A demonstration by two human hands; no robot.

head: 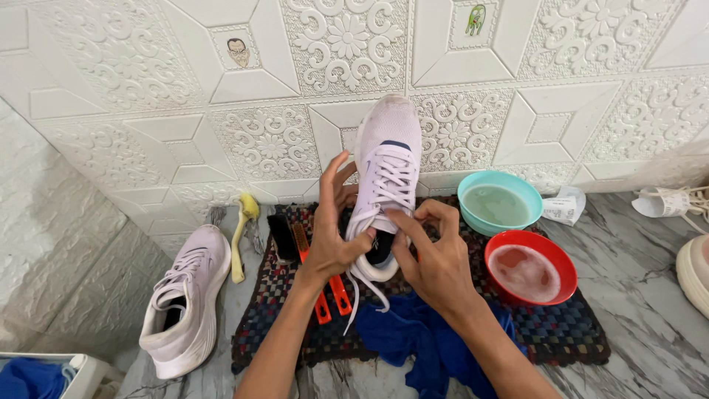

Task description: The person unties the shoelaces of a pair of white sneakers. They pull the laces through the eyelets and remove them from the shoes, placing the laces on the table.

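Note:
A pale lilac sneaker (389,148) with white laces is held up toe-first in front of the patterned white wall. My left hand (334,233) grips its side near the collar. My right hand (436,255) pinches the laces at the tongue, with a loose lace end hanging down below. The matching second sneaker (186,299) lies on the marble floor to the left, apart from both hands.
A dark woven mat (561,332) carries an orange brush (329,295), a black brush (282,236), a blue cloth (413,332), a red bowl of soapy water (530,267) and a teal bowl of water (500,202). A yellow brush (242,236) leans left; another shoe (694,270) sits far right.

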